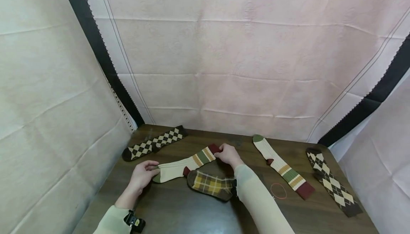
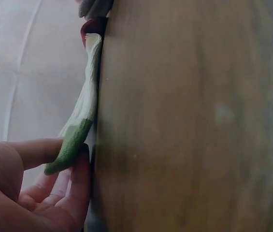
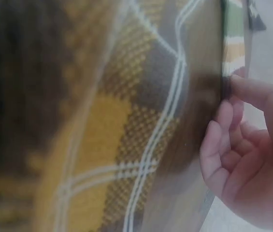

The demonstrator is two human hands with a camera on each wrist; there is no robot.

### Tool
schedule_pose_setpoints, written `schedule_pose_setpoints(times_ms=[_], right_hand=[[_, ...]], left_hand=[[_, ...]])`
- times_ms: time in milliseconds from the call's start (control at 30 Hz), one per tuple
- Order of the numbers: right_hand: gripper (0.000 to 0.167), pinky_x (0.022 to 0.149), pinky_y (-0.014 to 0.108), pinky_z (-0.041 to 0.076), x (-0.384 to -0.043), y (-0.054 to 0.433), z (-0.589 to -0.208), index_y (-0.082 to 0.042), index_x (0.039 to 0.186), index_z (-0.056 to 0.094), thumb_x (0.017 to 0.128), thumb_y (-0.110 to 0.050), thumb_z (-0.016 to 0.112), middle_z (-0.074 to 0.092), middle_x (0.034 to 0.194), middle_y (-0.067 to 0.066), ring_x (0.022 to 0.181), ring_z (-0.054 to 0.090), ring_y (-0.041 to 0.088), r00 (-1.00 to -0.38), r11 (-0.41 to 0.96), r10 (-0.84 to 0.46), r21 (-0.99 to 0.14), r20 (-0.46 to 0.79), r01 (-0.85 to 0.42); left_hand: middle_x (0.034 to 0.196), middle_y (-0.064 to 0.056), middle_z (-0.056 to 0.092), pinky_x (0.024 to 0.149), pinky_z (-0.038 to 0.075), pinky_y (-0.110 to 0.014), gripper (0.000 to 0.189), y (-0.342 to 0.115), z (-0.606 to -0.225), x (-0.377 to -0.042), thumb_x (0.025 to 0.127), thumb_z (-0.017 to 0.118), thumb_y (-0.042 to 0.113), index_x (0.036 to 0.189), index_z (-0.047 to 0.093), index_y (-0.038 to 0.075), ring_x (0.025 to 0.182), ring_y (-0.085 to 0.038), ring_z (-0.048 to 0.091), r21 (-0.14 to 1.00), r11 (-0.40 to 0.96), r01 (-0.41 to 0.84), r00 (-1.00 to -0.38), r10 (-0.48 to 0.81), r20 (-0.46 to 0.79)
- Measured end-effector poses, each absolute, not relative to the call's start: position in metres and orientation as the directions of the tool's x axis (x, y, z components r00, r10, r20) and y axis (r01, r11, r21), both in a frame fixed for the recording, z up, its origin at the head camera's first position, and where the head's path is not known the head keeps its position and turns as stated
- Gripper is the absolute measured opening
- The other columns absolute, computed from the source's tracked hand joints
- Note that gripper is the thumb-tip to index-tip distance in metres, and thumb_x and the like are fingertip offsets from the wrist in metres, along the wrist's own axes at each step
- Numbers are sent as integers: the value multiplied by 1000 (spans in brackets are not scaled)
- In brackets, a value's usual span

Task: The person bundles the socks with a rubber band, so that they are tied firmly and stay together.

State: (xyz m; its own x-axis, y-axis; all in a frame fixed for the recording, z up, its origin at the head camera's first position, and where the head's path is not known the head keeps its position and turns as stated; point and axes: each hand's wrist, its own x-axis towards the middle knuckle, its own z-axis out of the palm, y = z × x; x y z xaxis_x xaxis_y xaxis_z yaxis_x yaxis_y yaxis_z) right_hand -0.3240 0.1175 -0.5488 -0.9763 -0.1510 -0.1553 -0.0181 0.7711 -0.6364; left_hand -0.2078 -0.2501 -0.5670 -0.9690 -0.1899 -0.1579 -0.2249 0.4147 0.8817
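My left hand [image 1: 143, 175] pinches striped crew sock [image 1: 179, 168] by green toe [image 1: 157, 179]; my right hand [image 1: 229, 155], by maroon cuff [image 1: 213, 149]; plaid ankle sock [image 1: 211, 185] nearby.

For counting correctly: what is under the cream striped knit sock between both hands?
Fingers of the left hand show under its green toe, above the brown wooden table. The rest underneath is hidden.

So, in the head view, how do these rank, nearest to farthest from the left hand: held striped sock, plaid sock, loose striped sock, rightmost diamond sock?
1. Held striped sock: pinched by the left hand.
2. Plaid sock: just to the right.
3. Loose striped sock: beyond the right hand.
4. Rightmost diamond sock: far right.
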Motion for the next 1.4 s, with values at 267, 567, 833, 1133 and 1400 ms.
schedule_pose_setpoints(times_ms=[267,567,833,1133,1400], right_hand=[[30,88,46,54,-327,116,-552,-3,117,67,104,-30,72,69,114,12,92,61,26,-977,716,-186,-695,-104,-62],[31,78,39,61,-329,116,-550,4,125,63,99,-9,75,71,106,15,84,74,22,-981,611,-161,-792,-111,-11],[42,78,39,62,-325,121,-544,9,138,64,102,-11,73,78,107,16,88,77,24,-975,569,-164,-822,-151,32],[26,74,39,63,-328,119,-548,4,122,74,100,-11,76,79,99,12,82,76,22,-979,542,-137,-838,-154,55],[19,74,37,64,-325,117,-543,4,116,72,101,-7,74,77,100,14,82,76,24,-986,439,-123,-897,-117,52]], left_hand=[[120,-23,71,75,63,-40,46,-257,-561,-199,96,80,8,134,63,-11,91,-25,72,895,351,-274,-961,-127,-244],[113,-21,75,67,63,-36,39,-261,-562,-202,100,75,8,130,66,-14,78,-21,71,899,333,-285,-957,-149,-249],[119,-24,70,67,63,-34,40,-262,-565,-207,104,71,14,132,65,-13,76,-20,71,902,310,-301,-952,-154,-264],[122,-24,70,71,62,-34,40,-260,-567,-212,104,71,17,133,67,-11,88,-21,69,903,331,-275,-957,-181,-226],[135,-26,66,76,59,-31,44,-259,-565,-213,100,78,19,134,69,-6,99,-22,69,886,378,-268,-957,-206,-202]])
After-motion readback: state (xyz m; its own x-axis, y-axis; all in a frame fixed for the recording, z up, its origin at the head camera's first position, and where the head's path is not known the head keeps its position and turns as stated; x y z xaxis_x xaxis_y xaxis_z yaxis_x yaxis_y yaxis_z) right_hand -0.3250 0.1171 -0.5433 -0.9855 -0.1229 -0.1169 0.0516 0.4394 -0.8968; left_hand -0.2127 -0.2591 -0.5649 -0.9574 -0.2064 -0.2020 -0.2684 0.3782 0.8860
